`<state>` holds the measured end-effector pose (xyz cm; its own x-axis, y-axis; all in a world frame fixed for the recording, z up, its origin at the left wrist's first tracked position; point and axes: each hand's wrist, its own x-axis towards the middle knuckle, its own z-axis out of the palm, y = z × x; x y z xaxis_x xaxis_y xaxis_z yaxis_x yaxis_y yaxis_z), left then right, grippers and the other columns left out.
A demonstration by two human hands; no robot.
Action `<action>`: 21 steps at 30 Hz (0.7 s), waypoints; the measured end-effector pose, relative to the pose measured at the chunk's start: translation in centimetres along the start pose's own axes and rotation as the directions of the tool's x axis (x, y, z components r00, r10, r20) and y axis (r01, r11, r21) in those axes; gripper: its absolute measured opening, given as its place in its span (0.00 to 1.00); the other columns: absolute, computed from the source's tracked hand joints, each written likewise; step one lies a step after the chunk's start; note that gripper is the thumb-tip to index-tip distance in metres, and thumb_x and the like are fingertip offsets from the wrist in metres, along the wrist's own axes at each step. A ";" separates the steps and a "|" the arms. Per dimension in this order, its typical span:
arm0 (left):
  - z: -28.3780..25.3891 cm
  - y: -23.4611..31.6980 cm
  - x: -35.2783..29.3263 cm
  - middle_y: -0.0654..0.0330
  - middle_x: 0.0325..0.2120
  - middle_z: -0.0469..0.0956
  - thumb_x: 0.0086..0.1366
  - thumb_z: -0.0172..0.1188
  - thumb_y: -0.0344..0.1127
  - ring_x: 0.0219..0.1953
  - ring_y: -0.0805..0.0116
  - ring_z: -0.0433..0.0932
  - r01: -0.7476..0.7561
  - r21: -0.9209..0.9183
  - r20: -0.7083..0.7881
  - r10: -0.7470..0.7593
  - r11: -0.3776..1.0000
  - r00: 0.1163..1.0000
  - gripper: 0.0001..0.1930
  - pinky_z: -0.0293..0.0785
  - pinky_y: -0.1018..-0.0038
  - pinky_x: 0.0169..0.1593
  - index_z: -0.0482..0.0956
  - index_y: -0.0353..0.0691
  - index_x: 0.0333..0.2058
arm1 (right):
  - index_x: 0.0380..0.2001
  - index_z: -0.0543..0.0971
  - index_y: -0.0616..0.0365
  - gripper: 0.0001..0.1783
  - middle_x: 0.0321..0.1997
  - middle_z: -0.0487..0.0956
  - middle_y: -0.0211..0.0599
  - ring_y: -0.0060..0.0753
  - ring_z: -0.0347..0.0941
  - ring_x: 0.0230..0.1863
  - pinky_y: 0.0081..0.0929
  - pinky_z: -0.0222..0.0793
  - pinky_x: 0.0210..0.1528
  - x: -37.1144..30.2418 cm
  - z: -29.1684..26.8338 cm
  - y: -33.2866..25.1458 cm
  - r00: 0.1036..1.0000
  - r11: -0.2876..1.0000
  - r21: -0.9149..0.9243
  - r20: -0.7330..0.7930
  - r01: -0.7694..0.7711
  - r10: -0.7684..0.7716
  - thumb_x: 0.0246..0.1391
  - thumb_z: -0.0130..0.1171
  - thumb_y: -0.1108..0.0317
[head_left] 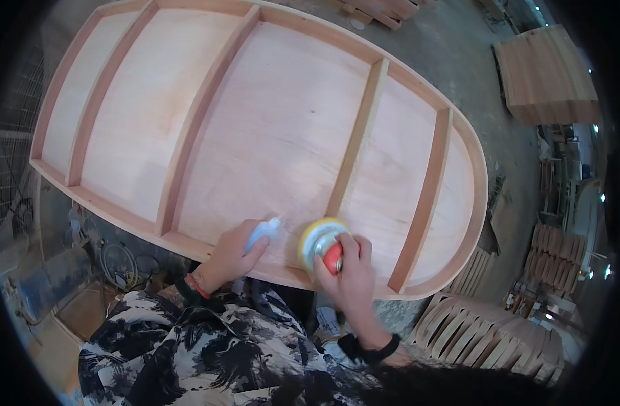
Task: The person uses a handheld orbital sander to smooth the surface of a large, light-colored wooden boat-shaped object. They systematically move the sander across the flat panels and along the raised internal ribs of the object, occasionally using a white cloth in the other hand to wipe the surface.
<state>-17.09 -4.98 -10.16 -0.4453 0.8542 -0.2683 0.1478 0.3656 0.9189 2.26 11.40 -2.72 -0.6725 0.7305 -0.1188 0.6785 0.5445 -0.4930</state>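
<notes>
A large wooden panel with a raised rim and several crosswise ribs lies before me, one end rounded. At its near edge, my left hand is closed around a small light-blue thing with a whitish tip; its kind is not clear. Close to the right of it, my right hand grips a round tool with a yellow rim, a silvery middle and a red top. The tool is over the near end of one wooden rib. Its underside is hidden, so contact with the wood cannot be told.
Curved wooden pieces stand in a row at the lower right. More slatted wood lies beyond them. A large stack of wooden boards is at the far right. Coiled cable or hose hangs at the left, below the panel's edge.
</notes>
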 end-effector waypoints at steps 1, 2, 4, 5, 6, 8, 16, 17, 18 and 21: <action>-0.2 0.1 -0.2 0.43 0.40 0.82 0.73 0.59 0.39 0.41 0.40 0.82 0.014 -0.001 -0.007 -0.014 1.000 1.000 0.19 0.77 0.55 0.45 0.74 0.35 0.56 | 0.56 0.77 0.49 0.31 0.56 0.73 0.52 0.60 0.82 0.42 0.52 0.81 0.39 1.3 -0.3 -0.2 0.999 0.999 -0.032 0.035 0.015 -0.014 0.50 0.72 0.51; -0.2 -0.1 -0.1 0.43 0.39 0.83 0.73 0.59 0.39 0.41 0.40 0.82 0.020 -0.003 -0.010 -0.021 1.000 1.000 0.18 0.77 0.56 0.45 0.74 0.36 0.56 | 0.56 0.77 0.48 0.31 0.56 0.73 0.52 0.60 0.82 0.43 0.51 0.81 0.39 2.8 -0.7 -0.1 0.998 0.997 -0.066 0.064 0.028 -0.024 0.51 0.71 0.50; -0.6 0.2 -0.4 0.45 0.39 0.83 0.74 0.57 0.39 0.42 0.43 0.83 0.036 -0.008 -0.034 -0.036 0.999 0.999 0.18 0.77 0.58 0.45 0.73 0.36 0.56 | 0.57 0.77 0.46 0.30 0.56 0.74 0.51 0.60 0.82 0.42 0.50 0.81 0.40 6.5 -1.2 0.4 0.995 0.997 -0.060 0.090 0.044 -0.039 0.52 0.70 0.49; -0.6 0.4 -0.4 0.45 0.39 0.83 0.75 0.57 0.39 0.42 0.45 0.84 0.037 -0.020 -0.044 -0.038 0.999 0.998 0.17 0.77 0.58 0.46 0.73 0.36 0.56 | 0.57 0.77 0.45 0.30 0.56 0.74 0.51 0.61 0.82 0.42 0.51 0.81 0.41 8.3 -1.2 1.1 0.996 0.999 -0.032 0.082 0.036 -0.033 0.52 0.69 0.48; -0.7 0.6 -0.4 0.46 0.39 0.84 0.75 0.56 0.39 0.42 0.47 0.84 0.034 -0.035 -0.053 -0.036 0.999 0.998 0.17 0.77 0.59 0.46 0.72 0.36 0.56 | 0.57 0.77 0.45 0.30 0.56 0.74 0.51 0.62 0.82 0.41 0.51 0.81 0.41 9.8 -1.4 1.2 0.999 1.000 -0.020 0.042 0.006 -0.005 0.52 0.69 0.49; -0.4 0.2 -0.4 0.48 0.40 0.84 0.75 0.56 0.38 0.43 0.50 0.85 0.017 -0.066 -0.058 -0.021 0.998 0.998 0.17 0.78 0.61 0.47 0.72 0.36 0.57 | 0.57 0.77 0.46 0.30 0.55 0.74 0.50 0.63 0.82 0.40 0.51 0.81 0.42 11.2 -1.9 1.3 0.997 0.998 0.009 -0.041 -0.061 0.061 0.52 0.69 0.49; -0.3 0.0 -1.2 0.49 0.39 0.85 0.76 0.55 0.38 0.42 0.53 0.85 0.029 -0.059 -0.049 -0.032 0.998 0.998 0.17 0.78 0.62 0.47 0.71 0.35 0.57 | 0.56 0.77 0.49 0.31 0.56 0.73 0.52 0.63 0.82 0.42 0.50 0.82 0.42 1.9 -0.8 0.3 0.998 0.998 0.068 0.067 0.007 -0.011 0.51 0.72 0.51; -0.3 0.2 -1.1 0.50 0.38 0.85 0.76 0.55 0.38 0.41 0.53 0.85 0.029 -0.060 -0.041 -0.031 0.998 0.999 0.17 0.78 0.62 0.46 0.71 0.35 0.57 | 0.56 0.77 0.49 0.31 0.57 0.73 0.51 0.62 0.81 0.43 0.50 0.82 0.42 0.5 -0.9 0.4 0.998 0.997 0.080 0.069 -0.013 0.008 0.50 0.73 0.52; -0.1 0.3 -0.9 0.50 0.38 0.85 0.76 0.55 0.38 0.41 0.53 0.85 0.029 -0.060 -0.032 -0.031 0.998 0.999 0.17 0.78 0.62 0.46 0.71 0.34 0.56 | 0.55 0.77 0.50 0.31 0.56 0.74 0.51 0.62 0.81 0.42 0.49 0.82 0.42 -0.8 -0.7 0.6 0.999 0.995 0.102 0.043 0.002 -0.006 0.49 0.73 0.53; 0.2 0.2 -0.9 0.50 0.38 0.85 0.76 0.55 0.38 0.40 0.56 0.85 0.005 -0.010 -0.004 -0.006 1.000 1.000 0.16 0.78 0.63 0.46 0.71 0.34 0.55 | 0.54 0.77 0.53 0.31 0.52 0.75 0.51 0.57 0.81 0.42 0.46 0.82 0.42 -2.3 0.0 2.6 0.996 0.979 0.196 -0.078 0.061 -0.046 0.47 0.75 0.57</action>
<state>-16.53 -5.58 -9.82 -0.4496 0.8507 -0.2722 0.1362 0.3665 0.9204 5.56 11.17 -3.80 -0.6780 0.7345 -0.0281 0.5653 0.4966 -0.6587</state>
